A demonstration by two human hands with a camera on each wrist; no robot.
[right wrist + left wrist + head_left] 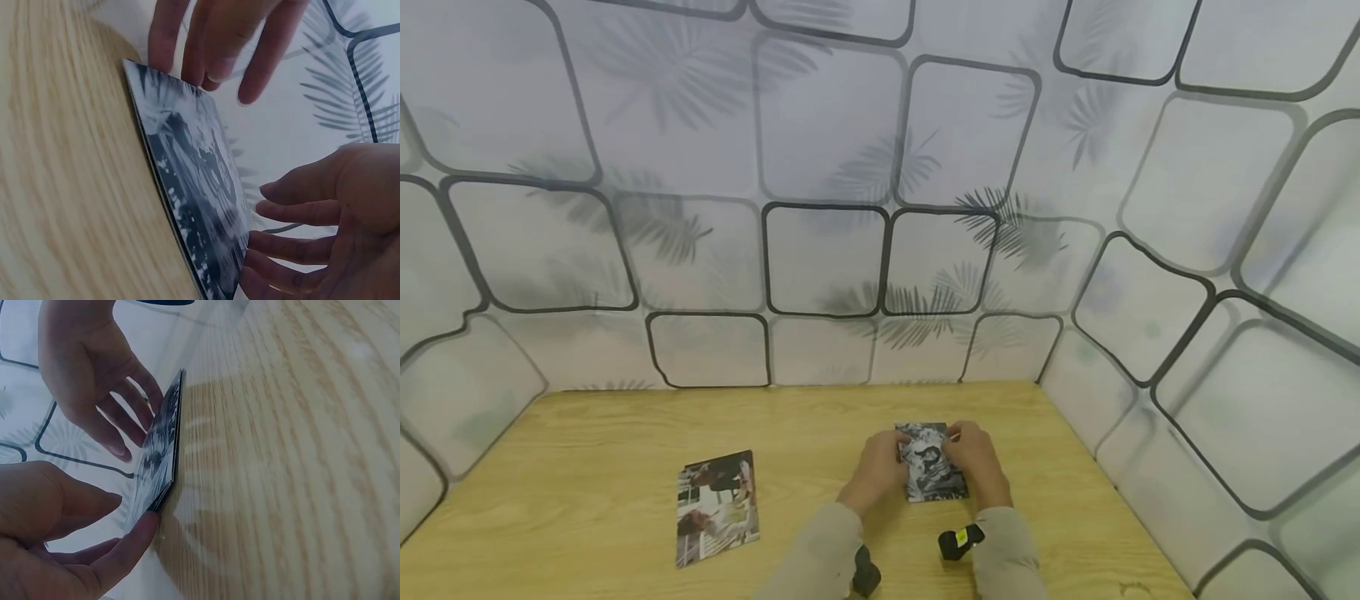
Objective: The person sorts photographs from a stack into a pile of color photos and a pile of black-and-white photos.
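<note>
A small black-and-white picture card [931,468] lies on the wooden table, right of its middle. In the left wrist view its edge looks layered, as if more than one card is stacked. My left hand [880,468] is at the card's left side; its fingertips touch the edge, with the thumb held apart from it. At the opposite side, my right hand [977,458] touches the edge with its fingertips. The right wrist view shows the right thumb [300,181] off the card's surface. Neither hand is curled round the card.
A colour photo [718,508] lies flat on the table [602,467], well to the left. Dark wrist devices [958,542] sit by both sleeves. Patterned cloth walls [823,258] enclose the table at the back and sides.
</note>
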